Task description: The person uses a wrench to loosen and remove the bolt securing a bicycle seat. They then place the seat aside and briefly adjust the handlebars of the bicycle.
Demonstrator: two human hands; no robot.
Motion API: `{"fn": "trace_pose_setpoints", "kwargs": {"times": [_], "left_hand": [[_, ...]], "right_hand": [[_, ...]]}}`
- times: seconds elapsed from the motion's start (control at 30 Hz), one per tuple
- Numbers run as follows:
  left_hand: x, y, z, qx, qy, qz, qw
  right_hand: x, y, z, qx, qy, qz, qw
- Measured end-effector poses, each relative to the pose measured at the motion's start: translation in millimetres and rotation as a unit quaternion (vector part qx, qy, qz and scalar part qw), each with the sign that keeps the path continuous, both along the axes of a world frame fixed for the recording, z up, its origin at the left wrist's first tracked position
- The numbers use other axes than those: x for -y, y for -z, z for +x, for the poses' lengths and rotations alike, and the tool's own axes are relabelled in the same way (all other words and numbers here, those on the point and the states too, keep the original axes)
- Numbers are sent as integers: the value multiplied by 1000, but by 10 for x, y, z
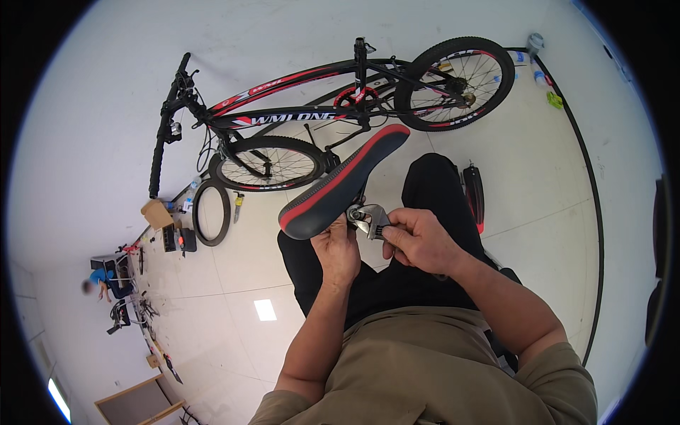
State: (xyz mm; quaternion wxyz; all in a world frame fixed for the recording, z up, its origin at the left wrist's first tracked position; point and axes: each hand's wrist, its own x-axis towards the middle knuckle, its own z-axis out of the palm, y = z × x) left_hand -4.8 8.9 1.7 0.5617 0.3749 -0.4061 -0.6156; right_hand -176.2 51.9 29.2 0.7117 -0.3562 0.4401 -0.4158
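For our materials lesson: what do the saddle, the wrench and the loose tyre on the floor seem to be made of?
Saddle: probably vinyl or synthetic leather, black with red trim, smooth and slightly glossy.
Wrench: metal, likely steel; bright silver shine, held by the right hand.
Tyre: most likely rubber; matt black ring lying on the floor.

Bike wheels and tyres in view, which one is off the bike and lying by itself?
The bare black tyre on the floor left of the front wheel; it has no spokes, unlike both mounted wheels, front and rear wheel.
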Motion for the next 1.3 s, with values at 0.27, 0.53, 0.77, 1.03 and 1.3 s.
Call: {"fn": "trace_pose_setpoints", "kwargs": {"times": [0.27,0.53,0.77,1.03,1.3], "left_hand": [[-29,-10,-6,34,-15,16,999],[-41,-116,-89,20,-6,-14,1000],[-37,-69,-100,7,-22,-24,999],[-200,-48,-315,87,-99,2,991],[-218,148,-22,203,-74,87,973]], "right_hand": [[11,-16,-11,30,-6,8,1000],[9,56,30,1,25,14,1000],[6,26,25,24,37,41,998],[-165,55,290,167,118,146,968],[-150,94,332,183,105,147,966]]}}
